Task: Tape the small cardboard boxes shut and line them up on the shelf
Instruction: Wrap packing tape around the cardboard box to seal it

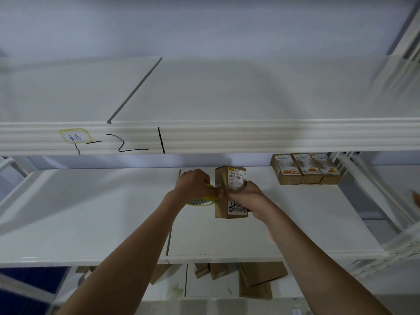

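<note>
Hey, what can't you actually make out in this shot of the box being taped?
Head view only:
- Tape roll: mostly hidden by the left hand.
- Box seam: covered by the right hand, so whether tape is stuck down is unclear.
- Labels on the three boxes: too small and blurred to read.
- Cardboard on the lower shelf: partly hidden by the shelf edge.

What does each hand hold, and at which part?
Left hand grips the tape roll over its top rim. Right hand holds the cardboard box at its right side.
</note>
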### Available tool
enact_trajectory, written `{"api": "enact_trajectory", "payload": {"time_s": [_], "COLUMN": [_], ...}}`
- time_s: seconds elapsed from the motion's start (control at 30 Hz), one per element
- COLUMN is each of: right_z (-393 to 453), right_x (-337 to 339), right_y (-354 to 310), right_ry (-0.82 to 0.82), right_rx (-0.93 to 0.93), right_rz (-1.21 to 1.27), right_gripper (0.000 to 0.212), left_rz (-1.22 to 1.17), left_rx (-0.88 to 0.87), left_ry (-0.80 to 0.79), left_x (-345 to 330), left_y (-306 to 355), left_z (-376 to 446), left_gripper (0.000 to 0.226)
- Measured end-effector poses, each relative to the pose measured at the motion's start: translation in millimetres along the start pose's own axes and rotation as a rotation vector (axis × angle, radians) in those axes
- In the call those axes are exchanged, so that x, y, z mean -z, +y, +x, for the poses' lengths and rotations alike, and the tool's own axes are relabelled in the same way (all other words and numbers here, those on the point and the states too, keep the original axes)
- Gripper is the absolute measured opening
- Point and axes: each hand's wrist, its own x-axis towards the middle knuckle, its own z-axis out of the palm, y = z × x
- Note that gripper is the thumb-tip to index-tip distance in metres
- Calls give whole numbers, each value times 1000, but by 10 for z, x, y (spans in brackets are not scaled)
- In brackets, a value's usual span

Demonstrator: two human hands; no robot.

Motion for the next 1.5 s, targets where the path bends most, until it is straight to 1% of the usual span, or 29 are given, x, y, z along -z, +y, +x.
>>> {"api": "enact_trajectory", "payload": {"time_s": [0.07, 0.17, 0.23, 0.3, 0.37, 0.47, 0.57, 0.6, 0.67, 0.77, 0.87, 0.97, 1.03, 1.13, 1.27, 1.37, 1.5], "right_z": [-24, -11, -4, 12, 25, 56, 51, 62, 72, 57, 46, 40, 23, 9, 14, 18, 24], "right_x": [15, 51, 81, 107, 157, 231, 278, 295, 331, 365, 341, 326, 352, 389, 378, 384, 386], "right_y": [-41, -68, -72, -58, -28, -13, -31, -36, -55, -71, -42, 1, -6, -42, -45, -21, 0], "right_ry": [-2, -24, -8, 10, 32, 18, 15, 16, 7, -16, -42, -36, -42, -53, -58, -83, -129], "right_rx": [-2, -18, -21, -53, -66, -79, -75, -72, -63, -59, -73, -86, -76, -49, -39, -39, -29], "right_rz": [-7, -2, -7, -16, -9, -9, -7, -6, -17, -14, -14, 0, 17, 25, 50, 80, 165], "right_gripper": [39, 30, 30, 29, 32, 48, 46, 47, 50, 48, 50, 55, 51, 52, 49, 51, 48], "left_rz": [-52, -212, -301, -379, -503, -601, -641, -639, -600, -537, -492, -464, -360, -217, -197, -184, -197], "left_rx": [-1, 13, -12, -54, -60, -35, -28, -36, -59, -44, -41, -47, -33, 9, 28, 16, 24], "left_ry": [-31, -68, -122, -214, -295, -360, -368, -364, -360, -358, -319, -297, -246, -142, -116, -108, -102], "left_x": [-10, 1, 65, 135, 183, 205, 205, 207, 202, 225, 292, 321, 321, 294, 254, 243, 206], "left_y": [-47, -107, -128, -155, -202, -243, -255, -259, -283, -279, -253, -276, -322, -378, -348, -333, -319], "left_z": [-6, -29, -68, -117, -151, -185, -178, -176, -154, -140, -111, -44, -21, -37, -44, -8, -6], "left_gripper": [48, 59, 55, 42, 36, 45, 47, 44, 48, 45, 43, 51, 55, 45, 46, 48, 49]}}
